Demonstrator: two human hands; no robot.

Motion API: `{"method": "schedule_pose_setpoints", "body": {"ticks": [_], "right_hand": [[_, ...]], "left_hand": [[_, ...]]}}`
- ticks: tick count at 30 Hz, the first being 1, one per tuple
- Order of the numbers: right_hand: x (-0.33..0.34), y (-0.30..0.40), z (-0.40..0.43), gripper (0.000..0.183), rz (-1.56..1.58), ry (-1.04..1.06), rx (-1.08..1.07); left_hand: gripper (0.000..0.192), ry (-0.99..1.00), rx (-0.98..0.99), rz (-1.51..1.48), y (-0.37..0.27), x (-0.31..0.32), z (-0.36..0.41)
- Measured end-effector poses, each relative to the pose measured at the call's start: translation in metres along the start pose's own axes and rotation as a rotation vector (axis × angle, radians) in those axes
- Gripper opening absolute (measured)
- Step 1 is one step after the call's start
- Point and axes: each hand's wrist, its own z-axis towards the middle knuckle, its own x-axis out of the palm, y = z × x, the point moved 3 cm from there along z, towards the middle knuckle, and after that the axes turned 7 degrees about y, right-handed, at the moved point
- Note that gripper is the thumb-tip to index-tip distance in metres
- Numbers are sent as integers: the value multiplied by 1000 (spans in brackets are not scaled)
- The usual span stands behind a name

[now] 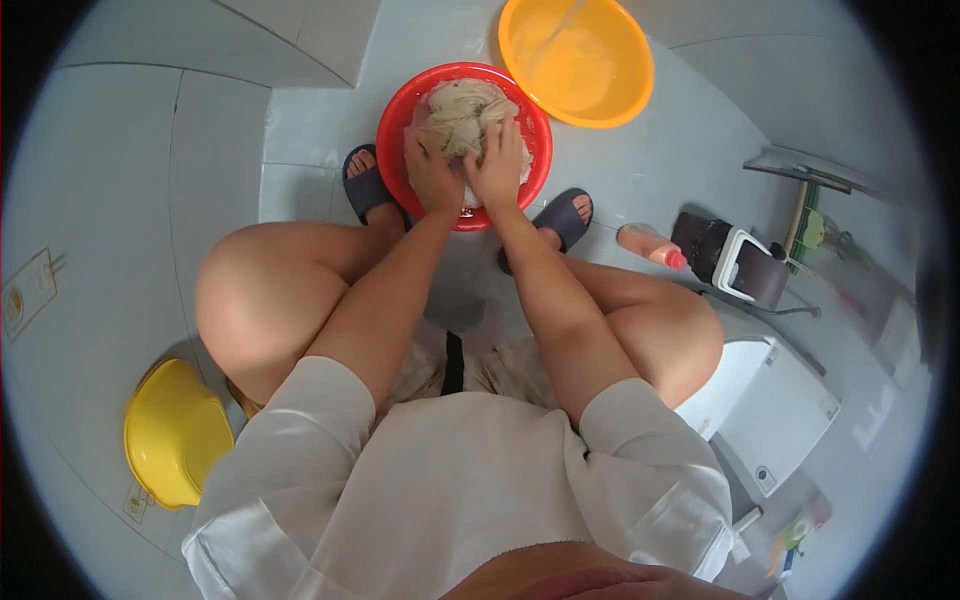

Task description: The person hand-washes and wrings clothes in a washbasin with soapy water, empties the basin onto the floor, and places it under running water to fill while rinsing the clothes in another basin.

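A red plastic basin (390, 142) stands on the floor between my feet, with a bunched, wet-looking pale cloth (465, 112) inside. My left hand (435, 176) is down in the basin at the cloth's near left side, its fingers slightly blurred. On the near right side, my right hand (497, 165) has its fingers laid over the folds and its thumb apart from them. Both hands grip the cloth between them, close together. Fabric under my palms is partly hidden. Touching the red rim at the far right is an orange basin (577, 112), into which a thin stream of water (559, 34) runs.
My slippered feet flank the red basin. To the right are a pink bottle (649, 246), a dark bin (697, 240) with a white-framed top and a white toilet (780, 412). A yellow plastic tub (176, 435) leans by the left wall. Tiled walls rise on both sides.
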Motion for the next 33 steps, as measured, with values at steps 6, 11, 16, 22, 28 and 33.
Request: {"method": "schedule_pose_setpoints", "body": {"ticks": [6, 11, 16, 22, 28, 33], "right_hand": [[62, -10, 4, 77, -216, 360, 2], [93, -41, 33, 76, -243, 462, 89], [89, -57, 55, 62, -447, 731, 151], [60, -48, 99, 60, 558, 711, 273], [35, -5, 77, 65, 1620, 462, 761], [9, 5, 77, 59, 218, 162, 486]], "left_hand": [[97, 517, -115, 311, 46, 28, 28], [117, 703, 58, 161, 65, 47, 67], [118, 696, -77, 144, 66, 68, 60], [73, 399, -541, -1014, 109, 78, 91], [56, 261, -527, -826, 94, 83, 101], [54, 534, -318, -712, 85, 96, 96]]}}
